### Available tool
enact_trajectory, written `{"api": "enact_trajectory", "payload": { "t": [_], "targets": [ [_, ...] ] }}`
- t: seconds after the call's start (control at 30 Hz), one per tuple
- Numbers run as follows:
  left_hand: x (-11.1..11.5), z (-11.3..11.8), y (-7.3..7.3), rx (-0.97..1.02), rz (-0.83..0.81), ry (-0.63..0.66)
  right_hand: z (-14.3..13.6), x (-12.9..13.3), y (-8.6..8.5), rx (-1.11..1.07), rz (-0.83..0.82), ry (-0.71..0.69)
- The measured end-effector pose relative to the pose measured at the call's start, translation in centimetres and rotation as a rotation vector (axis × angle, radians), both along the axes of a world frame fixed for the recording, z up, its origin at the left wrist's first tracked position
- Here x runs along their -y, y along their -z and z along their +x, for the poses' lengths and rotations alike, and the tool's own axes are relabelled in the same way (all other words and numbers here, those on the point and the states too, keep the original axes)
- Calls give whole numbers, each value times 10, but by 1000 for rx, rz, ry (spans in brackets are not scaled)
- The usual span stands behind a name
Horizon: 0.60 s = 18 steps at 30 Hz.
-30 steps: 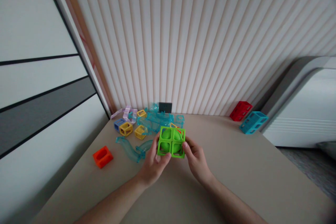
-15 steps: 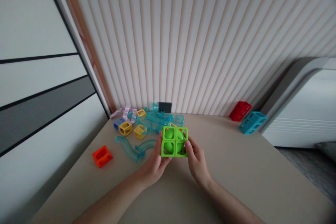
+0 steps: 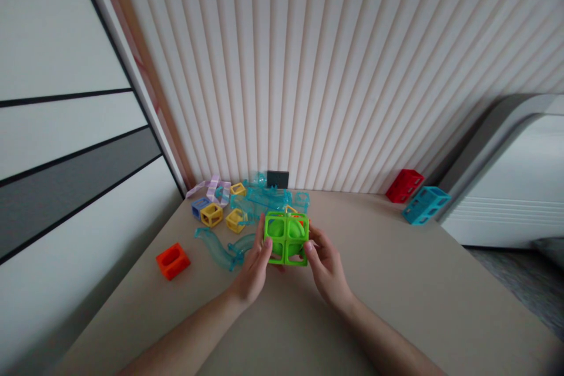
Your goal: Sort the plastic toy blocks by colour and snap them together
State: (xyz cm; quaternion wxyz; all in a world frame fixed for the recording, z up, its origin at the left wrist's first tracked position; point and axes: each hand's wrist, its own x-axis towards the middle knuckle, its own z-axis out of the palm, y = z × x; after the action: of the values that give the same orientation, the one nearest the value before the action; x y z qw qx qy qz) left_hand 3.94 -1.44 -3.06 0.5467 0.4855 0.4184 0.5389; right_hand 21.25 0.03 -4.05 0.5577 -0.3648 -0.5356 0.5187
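open tabletop [image 3: 388, 282] to right edge [image 3: 500, 284], green block [image 3: 286, 239] in left hand [image 3: 254, 273] and right hand [image 3: 326, 267]

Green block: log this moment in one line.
left hand: holds green block | right hand: holds green block | orange block: on table

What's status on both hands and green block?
Left hand, right hand both holding green block. Four openings facing camera. Translucent blue pieces beyond it, apparently not in the way.
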Motion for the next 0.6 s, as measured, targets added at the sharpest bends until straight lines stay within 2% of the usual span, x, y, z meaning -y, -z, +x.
{"api": "enact_trajectory", "payload": {
  "t": [0.13, 0.3, 0.47, 0.6],
  "targets": [
    [0, 1, -3, -31, -84, -56, -2, -1, 0, 20, 24, 6],
    [3, 1, 1, -45, -83, -113, -3, -2, -2, -49, -48, -29],
    [1, 0, 7, 0, -27, -211, -4, -2, -1, -98, -89, -98],
    [-1, -1, 9, -82, 14, -249, -5, -2, 2, -103, -89, -127]
  ]
}}
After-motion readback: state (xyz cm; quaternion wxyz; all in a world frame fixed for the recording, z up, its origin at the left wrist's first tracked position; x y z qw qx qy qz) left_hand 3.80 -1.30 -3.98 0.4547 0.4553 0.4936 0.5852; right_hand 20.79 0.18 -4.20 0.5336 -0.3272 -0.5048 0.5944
